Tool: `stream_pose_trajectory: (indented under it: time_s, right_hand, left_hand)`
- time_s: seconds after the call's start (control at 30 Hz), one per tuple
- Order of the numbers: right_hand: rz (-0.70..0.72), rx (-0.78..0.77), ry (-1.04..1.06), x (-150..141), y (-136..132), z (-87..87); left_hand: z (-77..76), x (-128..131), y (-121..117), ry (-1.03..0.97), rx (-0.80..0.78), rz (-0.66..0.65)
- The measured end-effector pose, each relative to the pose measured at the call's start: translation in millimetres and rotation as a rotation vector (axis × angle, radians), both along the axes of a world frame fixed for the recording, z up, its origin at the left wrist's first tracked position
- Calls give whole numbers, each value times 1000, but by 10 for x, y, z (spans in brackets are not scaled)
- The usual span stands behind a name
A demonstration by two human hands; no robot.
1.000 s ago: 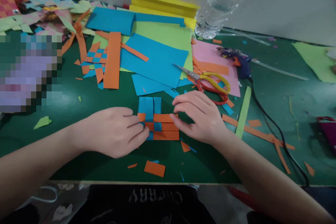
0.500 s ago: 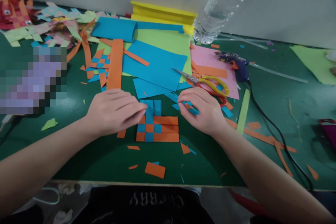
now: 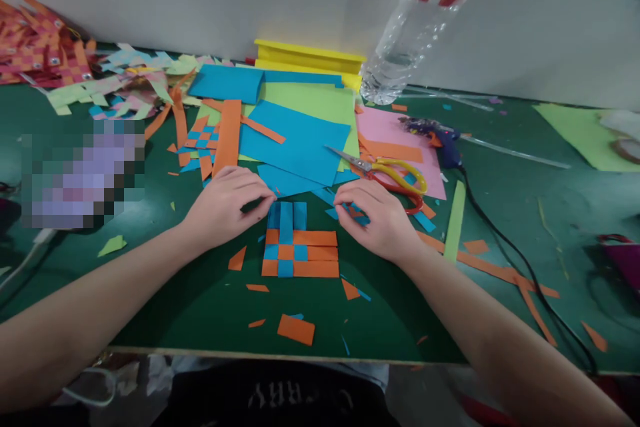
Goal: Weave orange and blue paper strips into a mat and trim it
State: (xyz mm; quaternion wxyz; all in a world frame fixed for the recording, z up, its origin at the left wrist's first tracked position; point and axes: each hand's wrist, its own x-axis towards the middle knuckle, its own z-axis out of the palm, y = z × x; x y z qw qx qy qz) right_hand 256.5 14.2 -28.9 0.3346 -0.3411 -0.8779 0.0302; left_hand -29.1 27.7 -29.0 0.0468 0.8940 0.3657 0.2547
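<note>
woven paper (image 3: pixel 286 252) between left grip (image 3: pixel 231 203) and right grip (image 3: pixel 375 217), nearer table edge (image 3: pixel 220 353)

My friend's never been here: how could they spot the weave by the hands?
On the green table, find the left hand and right hand. Between them and the near edge lies the weave. Unlike the finer weave farther off, its orange strips extend unwoven rightward.

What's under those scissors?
Under the scissors, I see a blue sheet at the blade tip and a pink sheet around the yellow handle. Whatever the scissors themselves cover can't be seen.
</note>
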Motion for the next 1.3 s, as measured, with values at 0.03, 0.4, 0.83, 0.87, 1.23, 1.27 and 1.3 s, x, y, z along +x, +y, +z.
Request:
stream_pose_trajectory:
  time_s: [0.03, 0.4, 0.83, 0.87, 1.23, 1.27, 1.3]
  right_hand:
    - [-4, -4, 0, 2, 1, 0]
    - [-9, -31, 8, 12, 7, -7]
    - [-61, 30, -2, 52, 42, 34]
    - [-83, 53, 4, 72, 57, 44]
    - [-495, 176, 130, 612, 345, 141]
    - [-526, 174, 128, 651, 362, 139]
    - [-557, 172, 121, 686, 375, 139]
  left_hand:
    - [1, 10, -7, 2, 7, -14]
    - [20, 53, -15, 11, 54, -93]
    - [42, 85, -69, 13, 133, -157]
    - [48, 89, -77, 10, 143, -161]
    - [2, 83, -139, 146, 109, -120]
    - [-6, 82, -139, 157, 104, -109]
    - [-13, 82, -139, 169, 100, -98]
